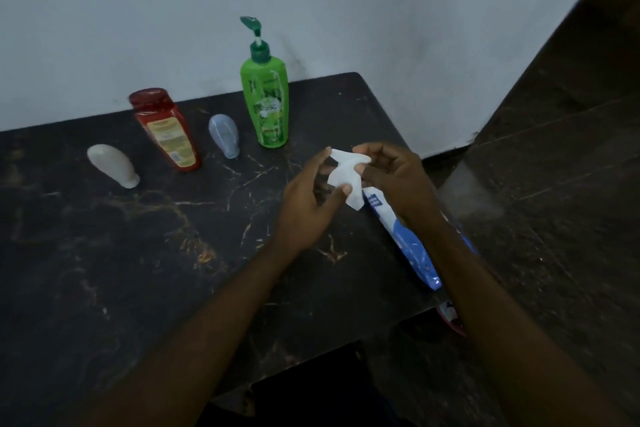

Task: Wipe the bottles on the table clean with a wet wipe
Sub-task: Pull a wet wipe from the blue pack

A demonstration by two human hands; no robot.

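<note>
The left hand (308, 199) and right hand (394, 180) both pinch the white wet wipe (344, 173), mid-frame, over the tabletop (104, 270). The bottles (166, 135) stand in a row up and left; the green pump bottle (266, 100) is closest, nearer the left grip. The blue wipe pack (407, 239) lies under the right hand.

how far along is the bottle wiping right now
Done: a wet wipe is out of the blue pack. In hand: the left hand and right hand both pinch it above the table. Left: the white bottle, red bottle, pale blue bottle and green pump bottle sit untouched, seemingly all still to wipe.
</note>
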